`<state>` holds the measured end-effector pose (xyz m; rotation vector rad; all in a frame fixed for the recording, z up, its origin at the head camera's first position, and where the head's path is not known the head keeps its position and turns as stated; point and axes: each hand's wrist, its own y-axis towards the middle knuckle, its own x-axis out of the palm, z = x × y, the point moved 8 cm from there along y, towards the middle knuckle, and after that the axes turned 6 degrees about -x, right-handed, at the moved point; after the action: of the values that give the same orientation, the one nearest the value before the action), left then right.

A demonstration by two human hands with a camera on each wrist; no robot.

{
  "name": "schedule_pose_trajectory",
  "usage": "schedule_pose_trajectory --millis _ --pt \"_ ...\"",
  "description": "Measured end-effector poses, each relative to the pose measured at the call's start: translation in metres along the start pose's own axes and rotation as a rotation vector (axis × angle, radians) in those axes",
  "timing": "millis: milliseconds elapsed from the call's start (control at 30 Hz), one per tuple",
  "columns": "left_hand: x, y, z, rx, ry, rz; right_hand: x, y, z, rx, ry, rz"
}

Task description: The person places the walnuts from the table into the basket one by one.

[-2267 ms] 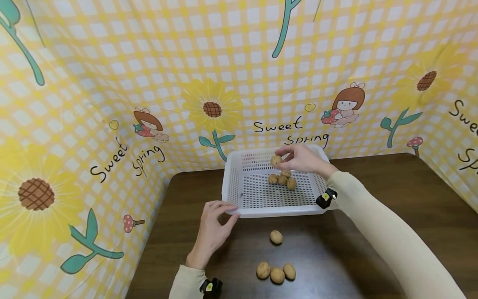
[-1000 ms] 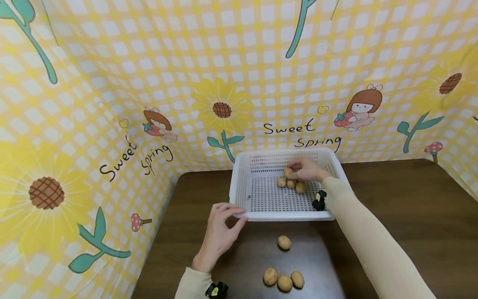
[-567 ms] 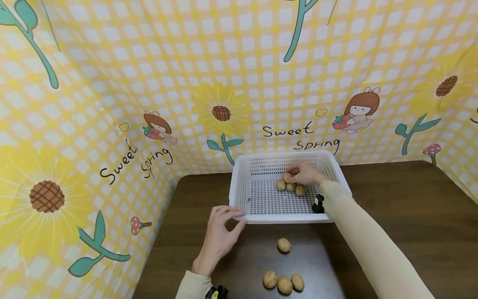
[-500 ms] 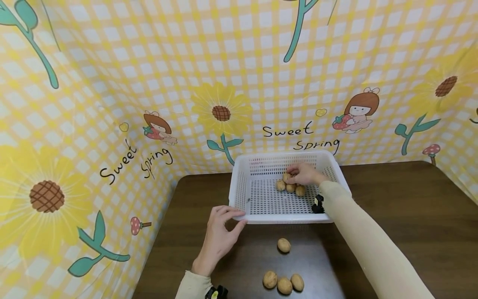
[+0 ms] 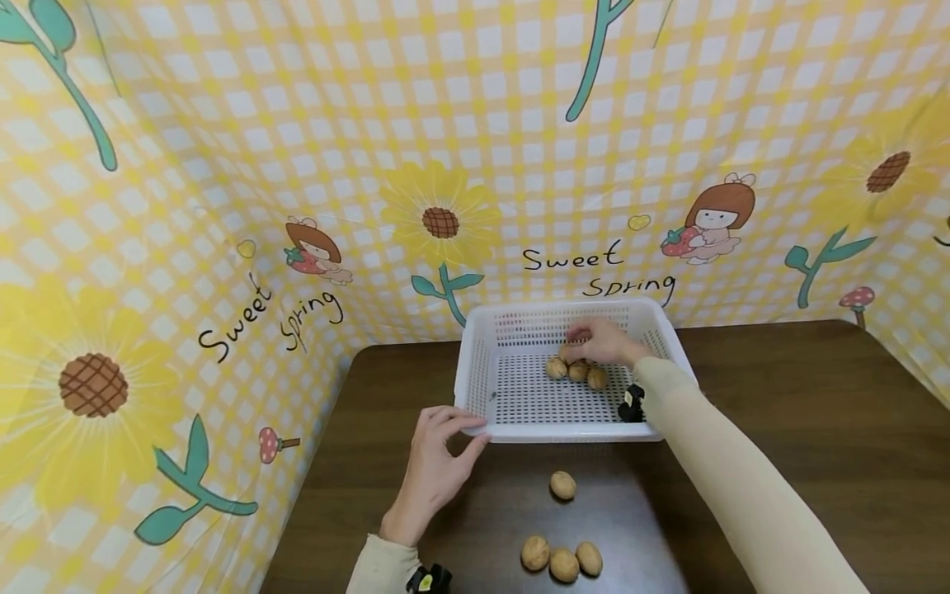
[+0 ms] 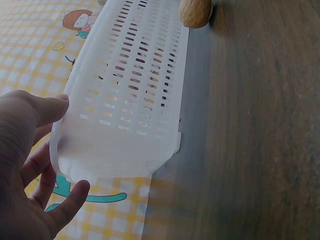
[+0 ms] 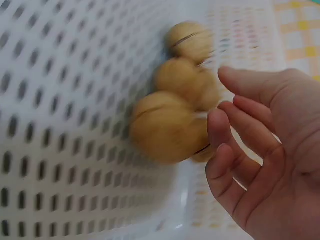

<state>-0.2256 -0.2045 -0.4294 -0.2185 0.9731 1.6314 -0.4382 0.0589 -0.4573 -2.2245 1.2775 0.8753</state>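
Observation:
A white perforated plastic basket (image 5: 575,432) stands at the back of the table. At its near left corner, my left hand (image 5: 434,462) pinches the rim between thumb and fingers. Inside the basket, my right hand (image 5: 604,343) hovers close to a cluster of walnuts. One walnut (image 5: 567,354) lies by its fingertips, partly hidden by them in the head view. In the right wrist view, the fingers are loosely bent, the thumb stands apart from them, and several blurred walnuts (image 7: 162,127) rest on the basket floor, none of them held.
On the brown table (image 5: 787,412), a single walnut (image 5: 562,485) lies in front of the basket. Three more, including a middle walnut (image 5: 564,565), sit together nearer the front edge. A yellow checked cloth (image 5: 564,165) hangs behind and around the table.
My right hand has lowered a walnut into the basket beside the others and let go of it. The left hand keeps its hold at the corner. The head view shifted slightly.

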Motion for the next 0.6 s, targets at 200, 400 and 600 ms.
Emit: schedule_pose_trajectory --millis 200,400,600 --pt "0.001 0.000 0.002 0.019 -0.002 -0.002 -0.021 -0.014 -0.034 -0.053 0.022 -0.039" --pt "0.000 0.001 0.001 0.006 -0.012 -0.013 -0.039 -0.037 -0.076 -0.176 -0.057 -0.037" --pt "0.001 0.002 0.000 -0.014 -0.030 -0.021 -0.036 -0.076 -0.108 -0.231 -0.054 0.023"
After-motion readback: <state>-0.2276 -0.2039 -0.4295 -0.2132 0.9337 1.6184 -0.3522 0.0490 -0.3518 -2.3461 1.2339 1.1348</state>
